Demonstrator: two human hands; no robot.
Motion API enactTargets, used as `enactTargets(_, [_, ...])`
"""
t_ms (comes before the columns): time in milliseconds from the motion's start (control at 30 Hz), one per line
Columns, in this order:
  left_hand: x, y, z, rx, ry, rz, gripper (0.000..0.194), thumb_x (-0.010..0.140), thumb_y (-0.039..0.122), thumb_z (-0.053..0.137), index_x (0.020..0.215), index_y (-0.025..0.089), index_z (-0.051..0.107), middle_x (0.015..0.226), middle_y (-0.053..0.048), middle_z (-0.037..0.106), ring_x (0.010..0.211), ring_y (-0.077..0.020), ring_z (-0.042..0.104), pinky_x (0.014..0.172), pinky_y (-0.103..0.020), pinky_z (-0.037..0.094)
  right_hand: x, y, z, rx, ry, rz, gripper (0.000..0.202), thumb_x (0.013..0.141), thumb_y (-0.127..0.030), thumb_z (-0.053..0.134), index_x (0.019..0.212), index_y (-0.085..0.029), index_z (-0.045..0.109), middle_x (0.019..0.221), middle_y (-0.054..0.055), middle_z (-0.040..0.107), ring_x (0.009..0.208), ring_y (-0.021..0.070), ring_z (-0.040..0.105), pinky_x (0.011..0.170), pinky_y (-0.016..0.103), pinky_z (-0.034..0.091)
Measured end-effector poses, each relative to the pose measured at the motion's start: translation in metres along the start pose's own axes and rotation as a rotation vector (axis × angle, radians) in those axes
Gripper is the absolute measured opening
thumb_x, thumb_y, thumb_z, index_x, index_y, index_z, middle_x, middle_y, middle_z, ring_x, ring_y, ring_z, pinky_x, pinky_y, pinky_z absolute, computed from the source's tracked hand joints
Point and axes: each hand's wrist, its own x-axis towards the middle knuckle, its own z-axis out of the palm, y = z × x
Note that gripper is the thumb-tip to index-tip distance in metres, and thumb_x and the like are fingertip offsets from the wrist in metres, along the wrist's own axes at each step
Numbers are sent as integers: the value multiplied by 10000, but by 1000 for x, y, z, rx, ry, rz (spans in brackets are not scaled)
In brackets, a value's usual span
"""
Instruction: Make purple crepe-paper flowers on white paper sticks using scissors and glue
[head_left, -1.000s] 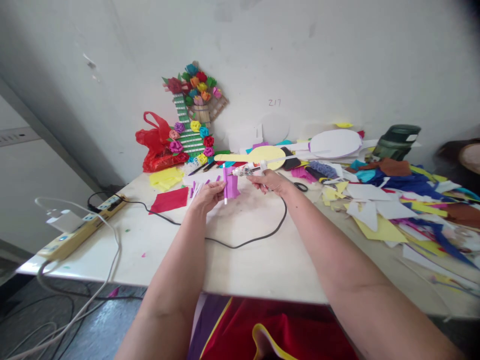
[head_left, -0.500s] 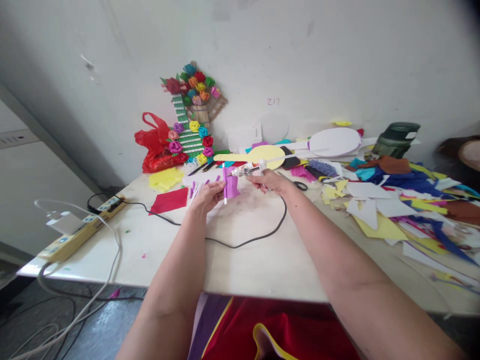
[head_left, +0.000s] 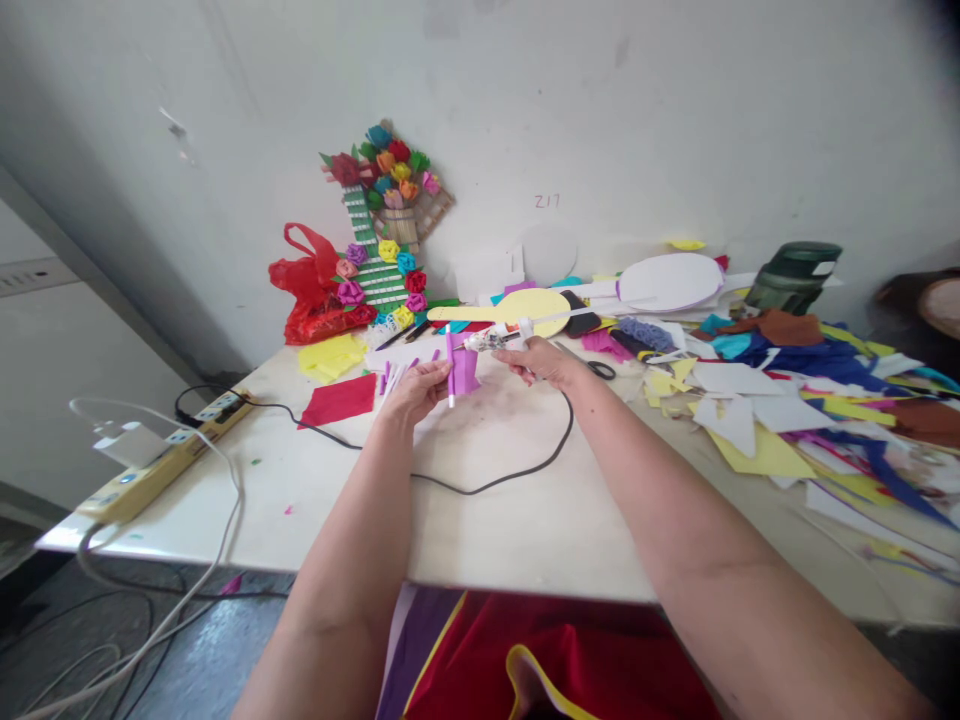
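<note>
My left hand [head_left: 425, 386] pinches a thin white paper stick [head_left: 451, 395] with a strip of purple crepe paper [head_left: 466, 372] along it. In my right hand [head_left: 538, 364] is a white hot glue gun [head_left: 491, 338], gripped with its nozzle pointing left at the stick. A glue stick [head_left: 570, 316] juts from the back of the gun. Its black cord [head_left: 517, 484] curves over the table below both hands. Beside my left hand lie several white and purple sticks [head_left: 390, 378], partly hidden by it.
Red crepe paper [head_left: 339, 401] and yellow crepe paper [head_left: 332, 357] lie left, near a power strip [head_left: 150, 477]. A paper-flower decoration [head_left: 382, 270] leans on the wall. Paper scraps [head_left: 757, 420], scissors [head_left: 600, 370] and a green bottle [head_left: 793, 278] are on the right.
Almost nothing differs. Both hands keep their places, with the glue gun nozzle still close to the stick and purple crepe paper.
</note>
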Motion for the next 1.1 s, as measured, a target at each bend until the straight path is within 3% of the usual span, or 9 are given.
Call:
enactTargets(567, [-7,5,8,26,-26,-30,60,679,107,678,738,103,665,655,-33,658,553,-91,603,565,-180,496,2,2,0,44,26,-14,375,644,-480,699,681,-158,511,494,-47,429,369,46,332,335,201,296])
enactTargets(1100, [-9,6,9,62,-77,-49,122,634,148,730,719,104,654,602,-10,633,519,-82,584,562,-180,495,1,-2,1,95,89,8,401,614,-497,719,654,-160,504,474,-43,435,356,46,332,324,202,295])
